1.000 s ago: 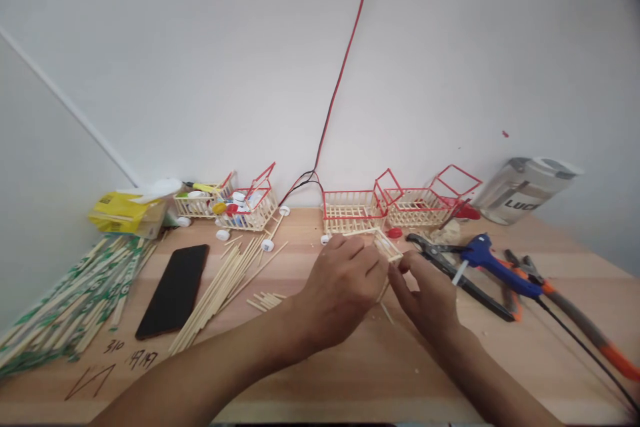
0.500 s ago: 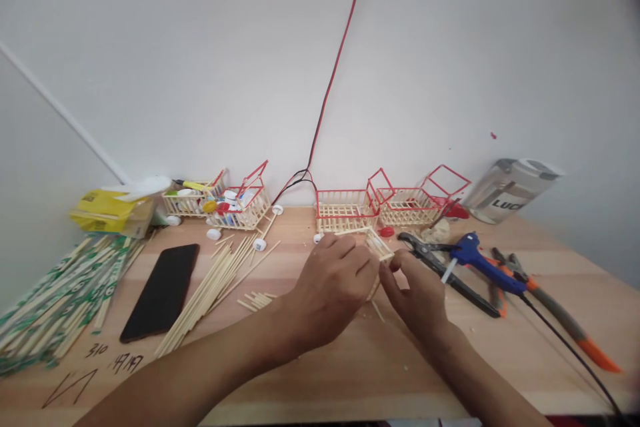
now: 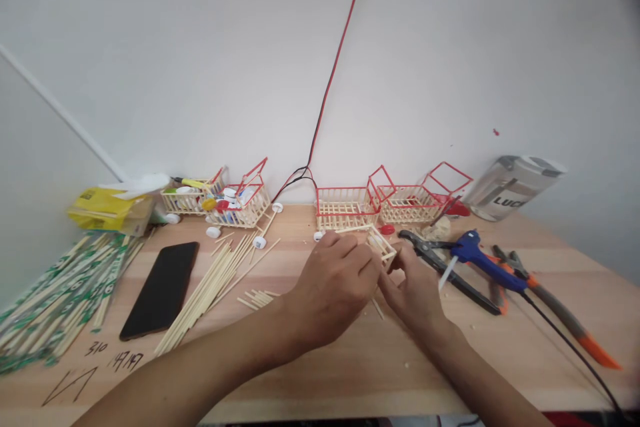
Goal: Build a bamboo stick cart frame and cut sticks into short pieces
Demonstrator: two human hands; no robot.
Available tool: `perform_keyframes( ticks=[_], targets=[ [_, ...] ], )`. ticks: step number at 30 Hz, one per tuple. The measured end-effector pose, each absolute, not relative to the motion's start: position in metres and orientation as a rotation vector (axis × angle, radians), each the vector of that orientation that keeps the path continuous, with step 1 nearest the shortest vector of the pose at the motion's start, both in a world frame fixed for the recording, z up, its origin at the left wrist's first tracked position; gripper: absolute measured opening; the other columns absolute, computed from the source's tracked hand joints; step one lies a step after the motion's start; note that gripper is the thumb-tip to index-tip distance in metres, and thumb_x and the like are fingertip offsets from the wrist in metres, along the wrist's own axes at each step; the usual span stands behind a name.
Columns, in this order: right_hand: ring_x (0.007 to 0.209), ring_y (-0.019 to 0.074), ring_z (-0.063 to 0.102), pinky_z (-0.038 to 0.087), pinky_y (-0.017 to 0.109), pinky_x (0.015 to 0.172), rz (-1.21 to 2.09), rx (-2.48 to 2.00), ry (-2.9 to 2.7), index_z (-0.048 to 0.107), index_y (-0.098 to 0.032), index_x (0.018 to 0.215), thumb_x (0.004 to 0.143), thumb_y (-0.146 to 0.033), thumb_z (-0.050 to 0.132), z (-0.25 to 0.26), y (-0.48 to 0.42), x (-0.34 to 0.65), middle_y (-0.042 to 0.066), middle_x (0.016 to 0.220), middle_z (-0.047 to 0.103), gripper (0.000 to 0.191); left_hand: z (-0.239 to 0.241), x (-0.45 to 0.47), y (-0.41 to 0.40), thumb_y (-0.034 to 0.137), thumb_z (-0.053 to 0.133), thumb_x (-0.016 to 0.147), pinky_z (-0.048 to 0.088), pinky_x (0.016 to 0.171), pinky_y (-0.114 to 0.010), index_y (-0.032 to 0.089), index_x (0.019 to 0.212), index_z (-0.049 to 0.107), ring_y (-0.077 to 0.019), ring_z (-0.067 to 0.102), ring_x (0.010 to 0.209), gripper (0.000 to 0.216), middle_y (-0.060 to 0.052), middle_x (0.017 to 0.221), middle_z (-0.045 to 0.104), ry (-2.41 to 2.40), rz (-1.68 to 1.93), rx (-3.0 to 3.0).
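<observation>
My left hand (image 3: 334, 287) and my right hand (image 3: 413, 292) meet at the middle of the wooden table (image 3: 320, 373). Both are closed on a small ladder-like frame of pale sticks (image 3: 381, 244) that sticks up between the fingertips. My left fingers curl over its near end and my right fingers pinch its right side. A loose stick (image 3: 377, 309) lies on the table under the hands.
Stick baskets with red rims (image 3: 345, 207) line the wall. A blue glue gun (image 3: 477, 259), black cutters (image 3: 440, 265) and orange pliers (image 3: 550, 310) lie right. A black phone (image 3: 161, 288), loose skewers (image 3: 215, 283) and wrapped chopsticks (image 3: 55, 297) lie left.
My two hands have drawn closer together around the stick frame. The view shifted slightly right, so everything sits a little further left.
</observation>
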State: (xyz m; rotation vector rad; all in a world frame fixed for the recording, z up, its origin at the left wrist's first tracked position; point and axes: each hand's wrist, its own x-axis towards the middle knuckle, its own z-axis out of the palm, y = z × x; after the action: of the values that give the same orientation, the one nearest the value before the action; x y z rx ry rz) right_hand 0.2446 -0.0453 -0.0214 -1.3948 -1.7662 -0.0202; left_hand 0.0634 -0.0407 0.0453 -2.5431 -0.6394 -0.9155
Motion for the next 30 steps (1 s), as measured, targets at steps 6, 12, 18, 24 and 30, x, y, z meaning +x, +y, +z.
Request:
perform_keyframes(
  ticks=[6,12,18,24,30],
  targets=[
    [0.051,0.0140,0.055,0.040,0.022,0.051,0.197,-1.560,-1.693,0.048,-0.018,0.108,0.081,-0.044,0.056,-0.019,-0.043,0.239,-0.003,0.064,0.058,0.039,0.047,0.064,-0.041,0.012,0.048,0.090,0.035,0.067,-0.035,0.014,0.082,0.055,-0.0185,0.048,0.077,0.012,-0.003,0.079,0.057,-0.634,-0.923,-2.554],
    [0.059,0.0174,0.055,0.031,0.025,0.053,0.032,-1.661,-1.969,0.060,-0.016,0.076,0.082,-0.033,0.048,-0.027,-0.036,0.239,0.006,0.066,0.063,0.021,0.044,0.063,-0.042,0.011,0.046,0.091,0.035,0.067,-0.035,0.015,0.080,0.054,-0.0187,0.047,0.078,0.013,-0.004,0.081,0.057,-0.665,-0.914,-2.577],
    [0.050,0.0133,0.046,0.025,0.025,0.050,-0.062,-1.601,-1.956,0.055,-0.017,0.060,0.082,-0.028,0.046,-0.038,-0.030,0.240,0.004,0.054,0.058,0.027,0.044,0.062,-0.040,0.012,0.046,0.090,0.035,0.068,-0.035,0.014,0.085,0.056,-0.0196,0.048,0.080,0.011,-0.005,0.085,0.059,-0.666,-0.884,-2.595],
    [0.053,0.0143,0.046,0.028,0.026,0.053,-0.117,-1.536,-1.941,0.052,-0.017,0.059,0.087,-0.032,0.040,-0.031,-0.015,0.235,0.005,0.055,0.056,0.034,0.045,0.058,-0.029,0.013,0.043,0.093,0.036,0.070,-0.033,0.014,0.087,0.056,-0.0189,0.049,0.080,0.015,-0.005,0.086,0.060,-0.667,-0.897,-2.570],
    [0.049,0.0139,0.042,0.023,0.026,0.051,-0.122,-1.577,-1.945,0.051,-0.017,0.061,0.090,-0.030,0.039,-0.032,-0.004,0.228,0.004,0.054,0.054,0.034,0.040,0.053,-0.012,0.012,0.045,0.092,0.034,0.069,-0.033,0.014,0.085,0.057,-0.0188,0.047,0.076,0.013,-0.004,0.082,0.059,-0.635,-0.887,-2.553]
  ],
)
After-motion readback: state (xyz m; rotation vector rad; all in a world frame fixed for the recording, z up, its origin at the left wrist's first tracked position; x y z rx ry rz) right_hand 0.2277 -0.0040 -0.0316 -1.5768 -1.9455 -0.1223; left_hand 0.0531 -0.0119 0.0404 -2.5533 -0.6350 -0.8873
